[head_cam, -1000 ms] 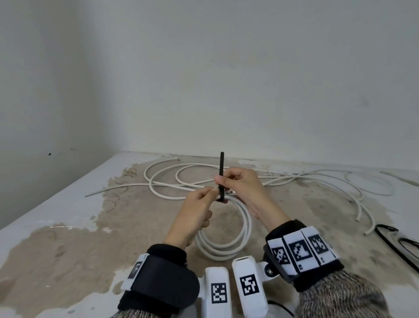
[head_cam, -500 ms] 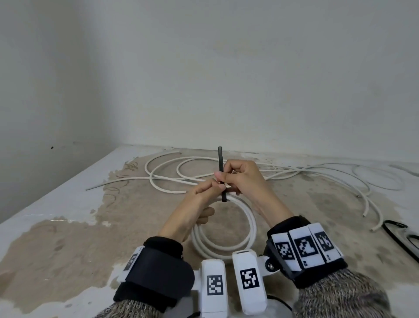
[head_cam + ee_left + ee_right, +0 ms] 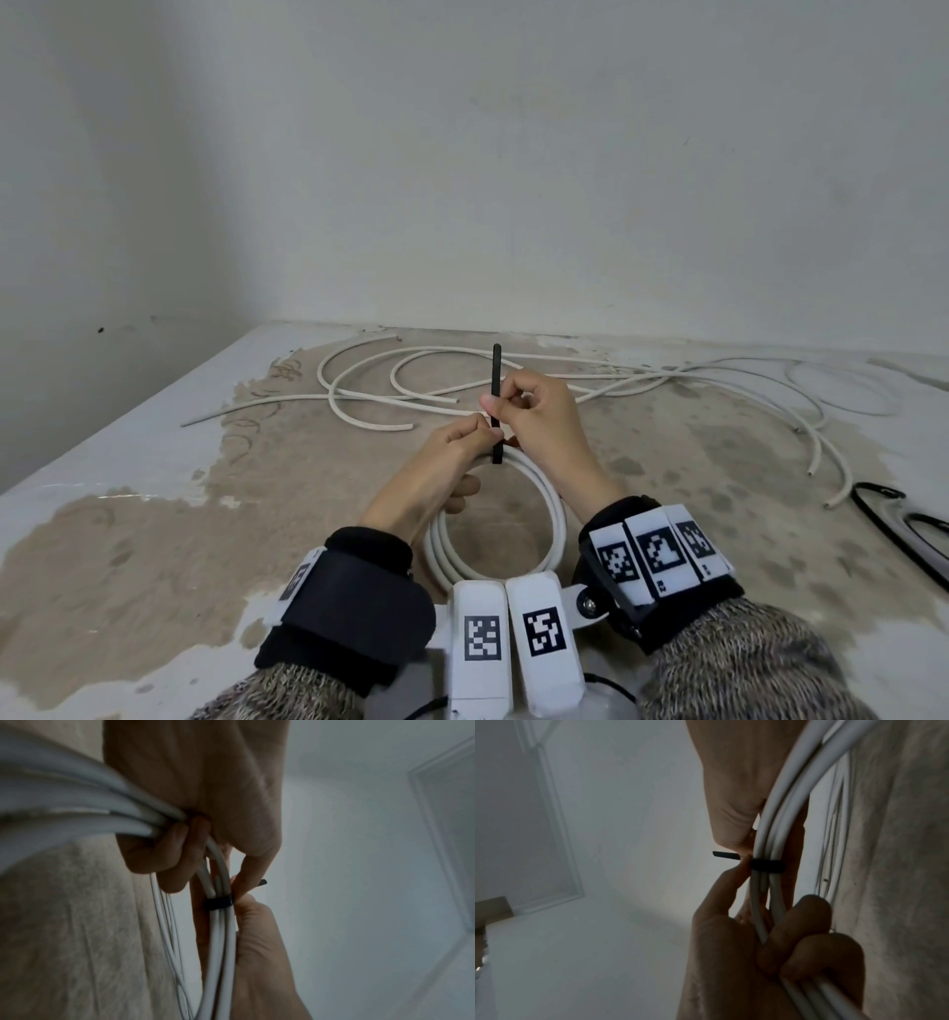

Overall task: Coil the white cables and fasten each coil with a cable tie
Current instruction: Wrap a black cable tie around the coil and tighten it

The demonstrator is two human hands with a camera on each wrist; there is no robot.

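A coil of white cable (image 3: 555,514) hangs upright in front of me over the table (image 3: 128,462). My left hand (image 3: 480,437) grips the top of the coil, fingers curled round the strands (image 3: 805,933). A black cable tie (image 3: 496,380) is wrapped round the strands (image 3: 218,903), and its tail stands straight up. My right hand (image 3: 497,407) pinches that tail just above the coil, between thumb and fingertips. In the right wrist view the tie band (image 3: 766,866) crosses three strands, with a short end sticking out to the left.
Several loose white cables (image 3: 411,395) lie tangled across the back of the table, trailing off to the right (image 3: 821,452). A black looped object (image 3: 904,529) lies at the right edge. The wall stands close behind, and the table's left edge runs diagonally.
Both hands keep the same hold on the coil and the tie. They have shifted only slightly with the view; the tie tail still points up.
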